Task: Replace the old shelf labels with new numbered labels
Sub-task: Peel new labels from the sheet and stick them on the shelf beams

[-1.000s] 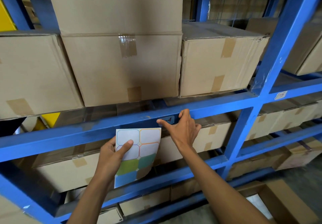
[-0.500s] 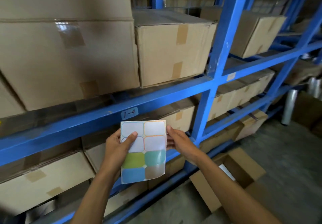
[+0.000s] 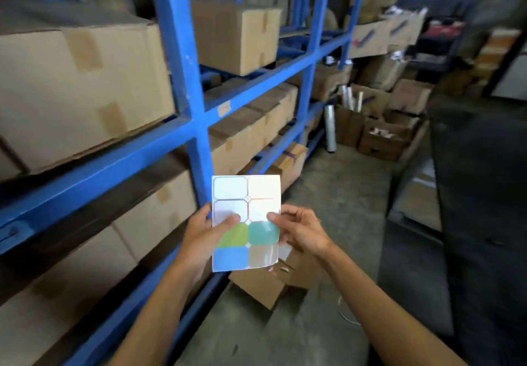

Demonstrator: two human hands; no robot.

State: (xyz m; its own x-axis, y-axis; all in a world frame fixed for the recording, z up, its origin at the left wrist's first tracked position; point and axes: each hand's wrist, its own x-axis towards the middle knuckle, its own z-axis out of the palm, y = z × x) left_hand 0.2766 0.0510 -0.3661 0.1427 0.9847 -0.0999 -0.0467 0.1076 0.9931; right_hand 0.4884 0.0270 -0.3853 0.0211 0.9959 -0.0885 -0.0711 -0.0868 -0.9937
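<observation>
Both hands hold the sticker sheet [image 3: 246, 223] up in front of the blue shelf rack [image 3: 182, 60]. The left hand [image 3: 204, 237] pinches its left edge, thumb on the front. The right hand [image 3: 299, 230] pinches the right edge the same way. Both sets of fingers are curled tight on the sheet.

Next, I think, comes peeling one sticker. It is best to hold the sheet flat and lift a corner slowly, so it does not tear. An old label [image 3: 224, 108] sits on the beam, up and well apart.
</observation>
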